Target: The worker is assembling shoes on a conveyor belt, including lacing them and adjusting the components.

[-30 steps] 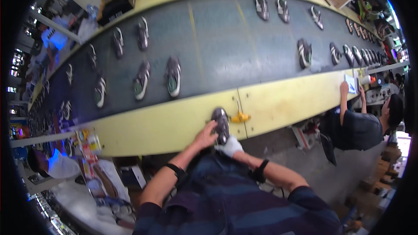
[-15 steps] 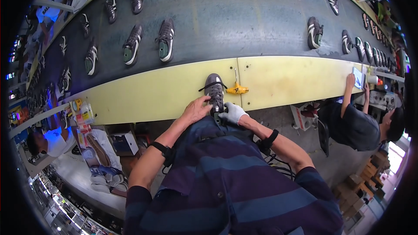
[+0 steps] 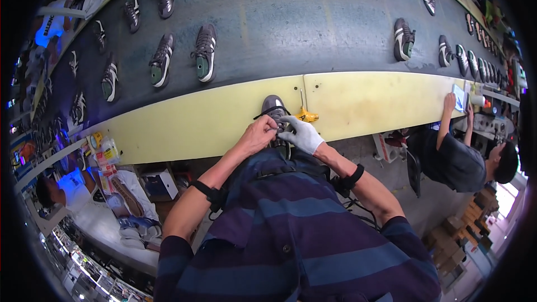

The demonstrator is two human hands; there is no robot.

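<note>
A dark grey sneaker (image 3: pixel 272 102) with black laces sits at the near edge of the pale yellow bench (image 3: pixel 212 113), toe pointing away; its heel is by my waist. My bare left hand (image 3: pixel 259 136) bends over the lacing, thumb and fingertips pinched together on the shoelace. On the other side, my right hand (image 3: pixel 304 135) wears a whitish glove; its thumb and forefinger reach over the laces with a gap between them. Just beyond the glove lies a yellow-handled tool (image 3: pixel 307 116) with a thin metal shaft. My hands hide the lower part of the lacing.
Beyond the bench runs a wide dark belt (image 3: pixel 291 28) carrying several similar sneakers, one pair near the left (image 3: pixel 205 50). At the right, a co-worker (image 3: pixel 458 152) handles a light blue sheet. Shoe parts (image 3: pixel 137 229) lie on a side table at lower left.
My right hand has moved up from beside the heel to the laces. My left fingertips have closed over the lacing. Sneakers on the left of the belt have shifted slightly left.
</note>
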